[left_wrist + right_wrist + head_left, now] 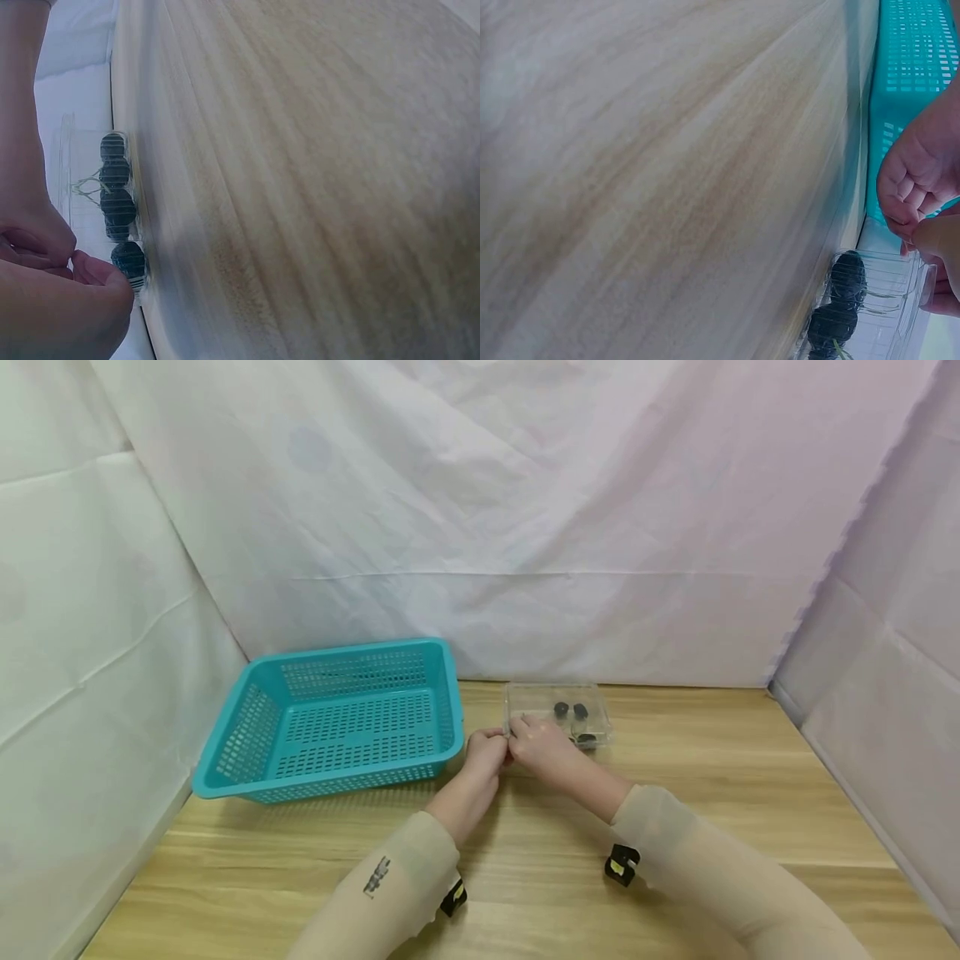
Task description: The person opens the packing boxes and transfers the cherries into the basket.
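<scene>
A clear plastic box (531, 697) with several dark round fruits (581, 712) inside stands at the back of the table. Thin pale stems show among the fruits in the left wrist view. My left hand (486, 755), fingers curled, pinches the box's near left corner. My right hand (542, 747) meets it there, thumb and fingers gripping the box's rim (921, 296) at the same corner. Part of the box is hidden behind the right hand. From the right wrist, the fruits (848, 277) are seen through the clear wall, below the rim.
A turquoise plastic basket (450, 693) with slotted walls stands left of the box, close to my left hand. White cloth (525, 527) hangs behind and at both sides of the wooden table (712, 777).
</scene>
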Action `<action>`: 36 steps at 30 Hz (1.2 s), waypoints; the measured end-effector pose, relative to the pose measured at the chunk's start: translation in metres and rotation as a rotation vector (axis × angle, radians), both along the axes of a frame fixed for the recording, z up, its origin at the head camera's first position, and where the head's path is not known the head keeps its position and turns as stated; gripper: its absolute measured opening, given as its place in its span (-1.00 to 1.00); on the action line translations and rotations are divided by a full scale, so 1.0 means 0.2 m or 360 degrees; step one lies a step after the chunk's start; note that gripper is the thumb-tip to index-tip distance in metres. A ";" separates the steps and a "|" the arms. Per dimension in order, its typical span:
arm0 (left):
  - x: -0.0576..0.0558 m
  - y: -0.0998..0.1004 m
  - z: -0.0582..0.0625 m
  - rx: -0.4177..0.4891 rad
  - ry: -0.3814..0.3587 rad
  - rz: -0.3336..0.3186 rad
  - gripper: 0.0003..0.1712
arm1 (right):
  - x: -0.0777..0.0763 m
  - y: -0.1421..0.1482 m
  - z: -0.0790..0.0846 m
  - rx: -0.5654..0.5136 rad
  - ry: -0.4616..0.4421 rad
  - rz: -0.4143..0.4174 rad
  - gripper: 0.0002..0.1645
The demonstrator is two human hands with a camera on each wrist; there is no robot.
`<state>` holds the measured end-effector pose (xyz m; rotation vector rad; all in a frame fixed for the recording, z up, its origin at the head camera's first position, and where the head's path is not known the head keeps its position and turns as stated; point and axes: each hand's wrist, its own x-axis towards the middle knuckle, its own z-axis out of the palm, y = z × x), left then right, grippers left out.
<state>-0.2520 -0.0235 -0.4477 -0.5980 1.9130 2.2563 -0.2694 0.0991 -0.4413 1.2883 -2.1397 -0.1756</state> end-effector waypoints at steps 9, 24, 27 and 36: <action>0.00 0.00 0.00 -0.0002 0.0007 0.0011 -0.55 | -0.01 0.00 -0.01 0.0021 0.0057 0.0010 -0.79; -0.01 -0.01 -0.01 -0.0014 -0.0002 -0.0010 -0.56 | 0.00 0.00 0.01 0.0115 0.0014 -0.0010 -0.83; -0.01 -0.01 -0.01 0.0004 -0.0006 -0.0023 -0.55 | 0.01 -0.01 0.02 0.0130 -0.0036 -0.0036 -0.85; -0.02 -0.01 -0.01 0.0063 0.0026 -0.0007 -0.57 | -0.01 0.00 0.02 0.0153 -0.0026 -0.0039 -0.86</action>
